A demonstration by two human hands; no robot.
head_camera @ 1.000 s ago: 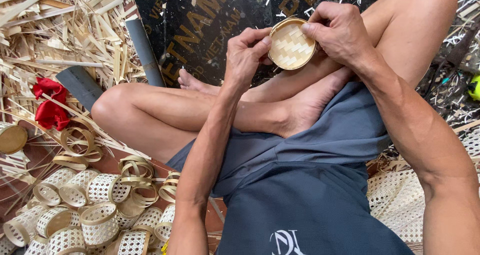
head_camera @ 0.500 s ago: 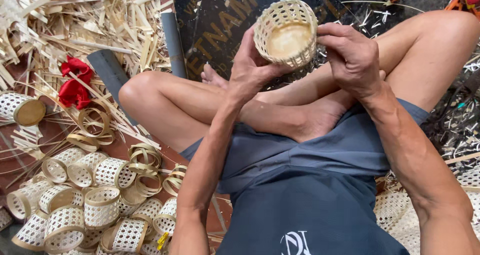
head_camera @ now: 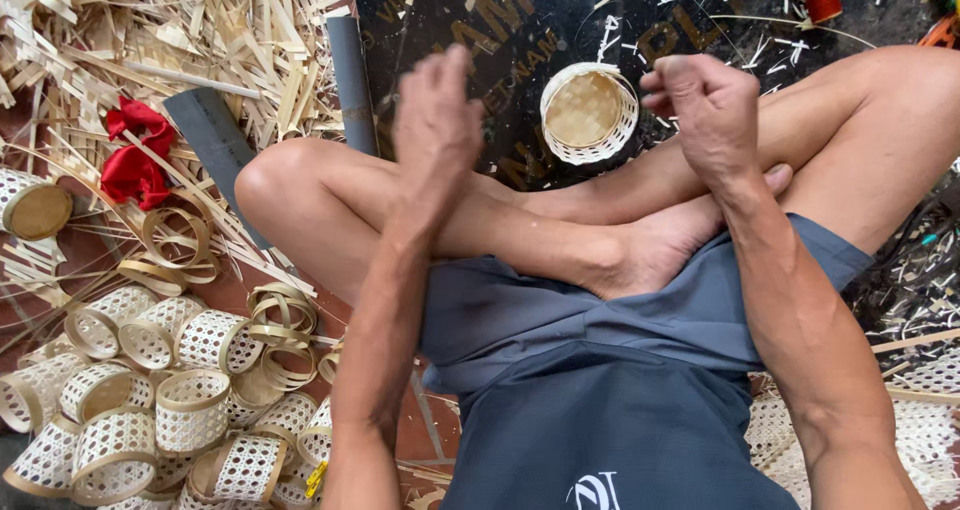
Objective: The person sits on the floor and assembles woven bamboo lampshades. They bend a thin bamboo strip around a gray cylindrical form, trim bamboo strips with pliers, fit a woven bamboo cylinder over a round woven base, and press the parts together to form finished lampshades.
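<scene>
Person seated cross-legged. Small woven bamboo basket [head_camera: 589, 112] lies on dark board [head_camera: 450, 30], between raised hands, touching neither. Left hand [head_camera: 432, 120] loosely curled, empty. Right hand [head_camera: 708, 105] fisted, holding nothing visible. Basket likely light, springy, crushable; grip by stiff rim.

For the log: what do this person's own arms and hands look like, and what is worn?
Both arms are bare from the elbows down, with no sleeves in view. The left hand and right hand carry no gloves, rings, watch or bands. The forearms are lean and sinewy. The person wears grey-blue shorts and a darker blue shirt with a small white emblem.
</scene>
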